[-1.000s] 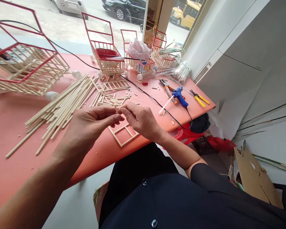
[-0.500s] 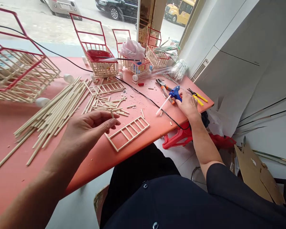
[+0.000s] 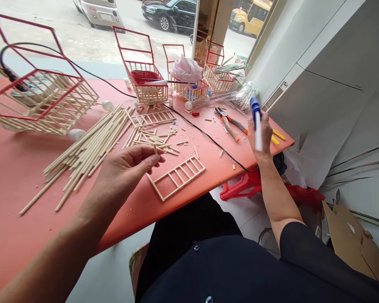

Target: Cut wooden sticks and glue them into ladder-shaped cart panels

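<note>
My left hand point(image 3: 135, 166) is closed in a pinch on a short wooden stick point(image 3: 155, 148), held above the table. Just right of it a ladder-like wooden frame point(image 3: 177, 176) lies flat, with several crosspieces set between two long rails. My right hand point(image 3: 261, 134) grips a blue hot glue gun point(image 3: 255, 110), raised over the table's right side; a white glue stick point(image 3: 258, 136) juts out of it toward me. Below my left hand's far side lies a pile of short sticks point(image 3: 151, 139), and a second ladder-like frame point(image 3: 153, 118) sits behind that pile.
Long wooden sticks point(image 3: 88, 147) lie in a heap on the left of the pink table point(image 3: 120, 227). Small stick carts point(image 3: 148, 94) with red handles stand along the back. Pliers point(image 3: 229, 124) and a yellow-handled tool point(image 3: 278, 135) lie at the right. A black cable point(image 3: 202, 134) crosses the table.
My right hand has lifted the glue gun off the table beside the pliers and turned it, so the glue stick points toward me. My left hand still pinches the short stick. The view has shifted slightly.
</note>
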{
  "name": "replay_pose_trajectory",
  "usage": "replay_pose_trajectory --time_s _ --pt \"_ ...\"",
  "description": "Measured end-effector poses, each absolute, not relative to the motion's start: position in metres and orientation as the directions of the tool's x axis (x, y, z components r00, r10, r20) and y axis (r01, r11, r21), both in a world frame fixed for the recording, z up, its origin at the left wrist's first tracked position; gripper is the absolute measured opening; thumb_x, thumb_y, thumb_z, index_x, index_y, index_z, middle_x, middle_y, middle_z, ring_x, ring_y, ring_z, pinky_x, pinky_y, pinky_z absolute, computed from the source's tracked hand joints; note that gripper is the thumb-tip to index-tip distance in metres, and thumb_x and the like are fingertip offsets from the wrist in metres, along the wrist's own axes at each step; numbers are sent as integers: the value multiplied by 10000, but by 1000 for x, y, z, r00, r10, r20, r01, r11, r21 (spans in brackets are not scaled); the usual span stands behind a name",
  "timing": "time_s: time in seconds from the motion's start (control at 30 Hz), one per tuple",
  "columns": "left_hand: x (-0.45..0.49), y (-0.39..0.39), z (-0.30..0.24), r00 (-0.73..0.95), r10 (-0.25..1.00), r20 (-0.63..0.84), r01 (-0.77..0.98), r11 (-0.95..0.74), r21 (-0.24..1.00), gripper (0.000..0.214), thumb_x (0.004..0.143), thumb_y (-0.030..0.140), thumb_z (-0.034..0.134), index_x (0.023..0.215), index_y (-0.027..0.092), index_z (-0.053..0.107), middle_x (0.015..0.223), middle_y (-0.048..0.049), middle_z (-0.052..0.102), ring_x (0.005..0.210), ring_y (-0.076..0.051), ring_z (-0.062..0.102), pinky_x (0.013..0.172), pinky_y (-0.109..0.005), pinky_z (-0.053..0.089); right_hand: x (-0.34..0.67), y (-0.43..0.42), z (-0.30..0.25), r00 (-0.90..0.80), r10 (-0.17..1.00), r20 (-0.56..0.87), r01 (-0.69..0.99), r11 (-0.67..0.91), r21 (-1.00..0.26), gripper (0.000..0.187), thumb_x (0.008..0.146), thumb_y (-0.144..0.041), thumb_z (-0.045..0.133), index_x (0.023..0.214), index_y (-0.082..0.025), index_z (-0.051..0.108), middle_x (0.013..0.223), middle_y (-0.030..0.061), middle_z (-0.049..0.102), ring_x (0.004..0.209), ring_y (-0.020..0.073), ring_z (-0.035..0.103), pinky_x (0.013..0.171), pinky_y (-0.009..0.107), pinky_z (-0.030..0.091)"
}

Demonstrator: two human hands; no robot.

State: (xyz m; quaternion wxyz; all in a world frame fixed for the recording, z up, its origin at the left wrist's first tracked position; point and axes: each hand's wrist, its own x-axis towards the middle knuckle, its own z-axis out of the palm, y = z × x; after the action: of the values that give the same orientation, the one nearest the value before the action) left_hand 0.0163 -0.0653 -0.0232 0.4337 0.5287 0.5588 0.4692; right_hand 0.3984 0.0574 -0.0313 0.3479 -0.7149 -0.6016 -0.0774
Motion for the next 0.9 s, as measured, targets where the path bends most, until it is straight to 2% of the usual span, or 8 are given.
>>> replay_pose_trajectory --time_s 0.07,0.17,0.23,0.37,0.47,0.6,0.77,0.9 --pt "15 -61 -25 -85 994 61 217 -41 975 243 819 408 801 907 186 849 945 -72 863 803 -194 710 713 -312 566 393 56 -25 231 786 573 828 150 -540 451 1136 -521 476 1318 -146 647 1154 199 782 1054 317 772 946 468 625" --pt "13 -53 -29 -125 983 136 266 -98 959 234 823 401 809 918 197 874 952 -67 875 838 -210 744 792 -332 598 367 42 -13 88 864 495 567 365 -738 558 1098 -711 500 1223 -203 694 1039 122 782 846 229 753 748 364 627" --pt "12 -49 -33 -140 970 197 286 -151 946 205 825 380 807 922 215 881 952 -55 880 875 -224 783 831 -336 615 344 24 -5 -67 903 425 424 411 -807 575 1034 -761 624 1130 -203 721 1032 102 788 763 173 709 680 307 592" --pt "12 -47 -43 -141 937 319 326 -260 909 133 857 355 807 903 252 877 967 -31 883 891 -215 804 834 -322 607 305 -9 2 -381 882 279 202 374 -905 571 1031 -734 672 1069 -167 724 1010 111 800 705 135 648 621 278 534" --pt "14 -50 -46 -121 913 390 383 -320 867 116 892 347 793 881 256 865 942 -27 872 844 -192 771 809 -315 577 294 -19 -2 -468 851 239 183 358 -916 577 1034 -732 671 1027 -157 715 952 100 776 671 125 596 585 275 487" --pt "16 -55 -41 -99 903 417 434 -338 835 143 929 339 759 873 244 851 953 -38 864 851 -191 748 809 -321 558 292 -21 -8 -493 848 192 248 349 -904 605 1035 -763 635 978 -164 699 822 52 689 622 123 542 560 283 435" --pt "16 -58 -37 -93 917 387 443 -310 841 176 945 373 737 900 248 851 983 -47 863 913 -215 765 848 -336 568 289 -23 -5 -502 853 142 290 320 -902 661 1003 -817 628 1012 -161 706 923 92 725 659 137 552 564 286 449" --pt "15 -59 -37 -97 918 385 447 -305 841 180 946 375 727 902 253 852 986 -43 862 919 -218 765 850 -335 567 288 -24 -5 -494 860 130 313 315 -896 654 1009 -803 634 1047 -154 713 888 75 687 670 136 526 550 271 421"
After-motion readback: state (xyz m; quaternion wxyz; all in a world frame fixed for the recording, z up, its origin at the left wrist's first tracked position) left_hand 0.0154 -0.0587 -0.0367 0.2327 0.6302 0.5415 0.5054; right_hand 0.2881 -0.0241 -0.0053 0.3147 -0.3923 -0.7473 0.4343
